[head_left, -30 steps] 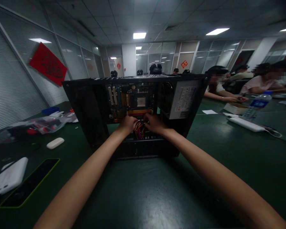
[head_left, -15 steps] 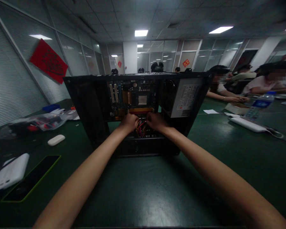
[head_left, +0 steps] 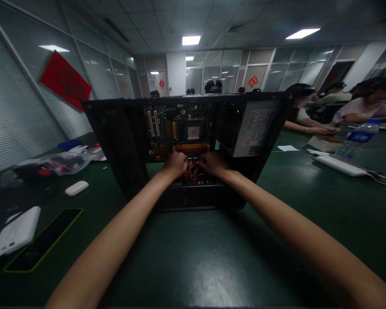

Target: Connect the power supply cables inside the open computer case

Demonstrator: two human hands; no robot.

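Note:
An open black computer case point(head_left: 116, 137) lies on the green table point(head_left: 193, 257), its inside facing me. Its motherboard point(head_left: 180, 131) shows slots and a square socket; a power supply point(head_left: 255, 128) with a label sits at the right. Both my arms reach into the case. My left hand point(head_left: 176, 164) is curled just below the motherboard's lower edge, beside a bundle of red, yellow and black wires point(head_left: 192, 172). My right hand point(head_left: 212, 163) is curled on the bundle's other side. Both sets of fingertips are hidden behind the knuckles, so what they grip is unclear.
To the left lie a white device point(head_left: 16, 234), a dark pad with a green rim point(head_left: 41, 244), a small white oval object point(head_left: 76, 188) and clear plastic bags point(head_left: 54, 163). On the right: a white power strip point(head_left: 339, 165) and a water bottle point(head_left: 357, 139). Other people sit at the far right.
My hands have stayed at the wire bundle with only slight shifts. The view has tipped a little, so the case looks marginally nearer.

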